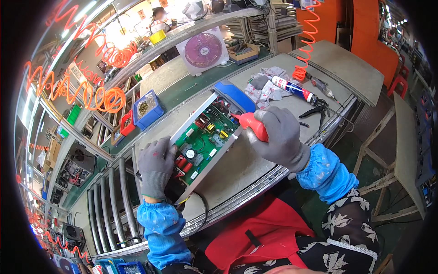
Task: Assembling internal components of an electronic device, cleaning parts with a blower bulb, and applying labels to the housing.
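Observation:
An opened electronic unit with a green circuit board (210, 139) lies slantwise on the bench in front of me, with pale metal side walls and a blue end panel (237, 97) at its far end. My left hand (156, 160), in a grey glove, is closed on the near left corner of the unit's metal casing. In my gloved right hand (284, 137) I grip a red, rounded, bottle-like thing (254, 126). Its narrow tip points at the board's far right part, beside the blue panel; contact cannot be made out. Wires (204, 208) trail from the unit's near end.
Beyond the unit are a crumpled cloth (269, 84), a white-and-blue tube (294, 89), black-handled pliers (319, 109) and an air tool (321, 86) on an orange coiled hose. A blue bin (148, 111) and red bin (127, 123) stand left. Metal rollers (112, 205) adjoin the bench; a fan (203, 50) stands behind.

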The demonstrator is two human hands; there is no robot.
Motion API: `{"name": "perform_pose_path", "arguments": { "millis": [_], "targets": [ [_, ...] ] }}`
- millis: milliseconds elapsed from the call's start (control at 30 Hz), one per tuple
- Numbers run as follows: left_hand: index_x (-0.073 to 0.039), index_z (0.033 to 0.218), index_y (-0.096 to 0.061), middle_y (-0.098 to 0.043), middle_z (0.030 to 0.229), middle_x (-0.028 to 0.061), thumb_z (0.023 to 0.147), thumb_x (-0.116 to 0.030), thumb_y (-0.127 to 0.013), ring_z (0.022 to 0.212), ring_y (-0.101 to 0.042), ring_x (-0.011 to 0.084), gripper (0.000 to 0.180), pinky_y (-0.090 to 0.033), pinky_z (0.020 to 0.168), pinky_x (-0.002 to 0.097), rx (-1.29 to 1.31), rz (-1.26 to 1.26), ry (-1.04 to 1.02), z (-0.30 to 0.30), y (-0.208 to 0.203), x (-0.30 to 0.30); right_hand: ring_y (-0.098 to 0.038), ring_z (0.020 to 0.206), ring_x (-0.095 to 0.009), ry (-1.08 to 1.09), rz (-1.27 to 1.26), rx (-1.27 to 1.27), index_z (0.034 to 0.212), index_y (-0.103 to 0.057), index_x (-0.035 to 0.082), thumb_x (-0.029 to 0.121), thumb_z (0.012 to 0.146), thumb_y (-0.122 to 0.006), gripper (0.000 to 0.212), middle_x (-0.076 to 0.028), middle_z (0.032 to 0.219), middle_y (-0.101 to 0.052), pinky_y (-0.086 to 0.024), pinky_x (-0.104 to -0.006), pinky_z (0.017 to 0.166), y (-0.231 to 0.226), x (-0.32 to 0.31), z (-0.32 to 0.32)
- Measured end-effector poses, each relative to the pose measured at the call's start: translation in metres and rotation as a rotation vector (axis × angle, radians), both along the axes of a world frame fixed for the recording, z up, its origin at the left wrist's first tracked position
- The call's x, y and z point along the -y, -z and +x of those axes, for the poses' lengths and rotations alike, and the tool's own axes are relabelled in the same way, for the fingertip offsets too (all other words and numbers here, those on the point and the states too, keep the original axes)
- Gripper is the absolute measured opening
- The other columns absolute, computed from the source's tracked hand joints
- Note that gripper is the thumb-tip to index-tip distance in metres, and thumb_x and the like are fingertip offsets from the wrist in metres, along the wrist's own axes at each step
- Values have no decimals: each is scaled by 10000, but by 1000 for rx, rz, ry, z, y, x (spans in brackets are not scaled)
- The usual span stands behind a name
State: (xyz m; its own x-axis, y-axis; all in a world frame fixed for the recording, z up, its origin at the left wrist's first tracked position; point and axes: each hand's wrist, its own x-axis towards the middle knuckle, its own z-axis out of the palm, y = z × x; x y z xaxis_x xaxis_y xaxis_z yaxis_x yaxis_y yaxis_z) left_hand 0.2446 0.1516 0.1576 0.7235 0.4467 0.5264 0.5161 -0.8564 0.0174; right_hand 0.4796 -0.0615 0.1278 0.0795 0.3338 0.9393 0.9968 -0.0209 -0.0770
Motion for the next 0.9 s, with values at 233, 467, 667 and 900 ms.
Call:
{"name": "perform_pose_path", "arguments": {
  "millis": [233, 467, 667, 900],
  "targets": [
    [-66, 1080, -692, -676, 879, 148, 875, -236, -680, 842, -650, 343, 266, -489, 750, 430, 14, -12, 20, -1, 1, -2, -586, 694, -321, 0, 0, -18, 1007, -616, 19, 138, 689, -802, 387, -132, 832, -590, -465, -429, 616, -1, -1, 1],
    [-74, 1098, -689, -679, 887, 144, 879, -251, -677, 860, -648, 342, 283, -489, 763, 436, 9, -52, 9, -1, -1, -2, -630, 723, -318, -43, 37, -108, 994, -613, 17, 129, 718, -782, 343, -128, 829, -607, -501, -422, 631, -2, 2, 15],
    [-92, 1093, -690, -682, 925, 120, 884, -259, -671, 913, -627, 335, 268, -470, 799, 449, -1, -106, -15, -1, 0, -3, -640, 734, -317, -71, 49, -131, 993, -616, 16, 137, 724, -789, 342, -129, 829, -611, -510, -425, 637, 3, 2, 16],
    [-90, 1093, -690, -677, 919, 117, 880, -252, -673, 910, -623, 326, 268, -466, 795, 442, 14, -119, -15, -1, 0, -2, -625, 725, -328, -94, 106, -192, 1009, -616, 19, 152, 725, -802, 365, -124, 857, -602, -502, -426, 636, 22, 0, 22]
  ]
}}
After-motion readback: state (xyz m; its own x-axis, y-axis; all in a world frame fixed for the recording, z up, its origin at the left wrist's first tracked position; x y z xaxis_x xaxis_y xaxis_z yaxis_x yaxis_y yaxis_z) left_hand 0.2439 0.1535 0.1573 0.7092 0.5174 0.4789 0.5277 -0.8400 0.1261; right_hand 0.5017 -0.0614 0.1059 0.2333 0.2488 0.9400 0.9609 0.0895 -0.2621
